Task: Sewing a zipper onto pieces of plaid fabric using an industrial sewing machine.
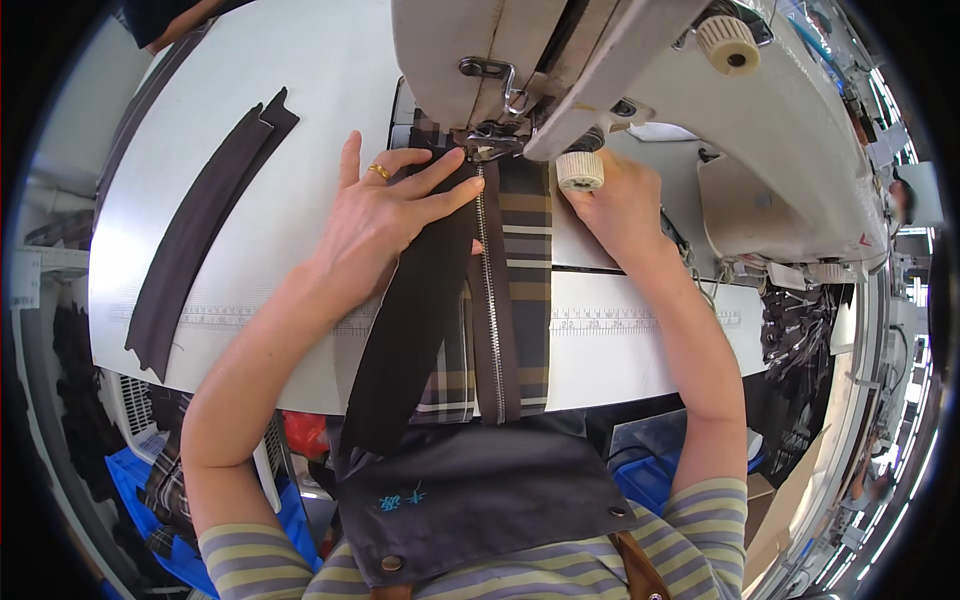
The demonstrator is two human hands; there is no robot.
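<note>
My left hand [392, 215] has its fingers spread over a black fabric strip [395, 370] beside the presser foot [490, 140], with the thumb tip showing from under the strip, which it holds. A metal zipper on dark tape [488, 330] runs lengthwise from the foot to the table edge, over brown-and-black plaid fabric [525, 370]. My right hand [620, 200] is right of the plaid fabric at the sewing machine [790, 170], behind a white knob [580, 172] that hides its fingertips.
Two dark strips [200, 235] lie on the white table [250, 350] at left. Blue bins [140, 480] with plaid cloth stand below left. A cluster of zipper parts [800, 320] hangs at right. Another person's arm [170, 30] shows at top left; more people are at far right.
</note>
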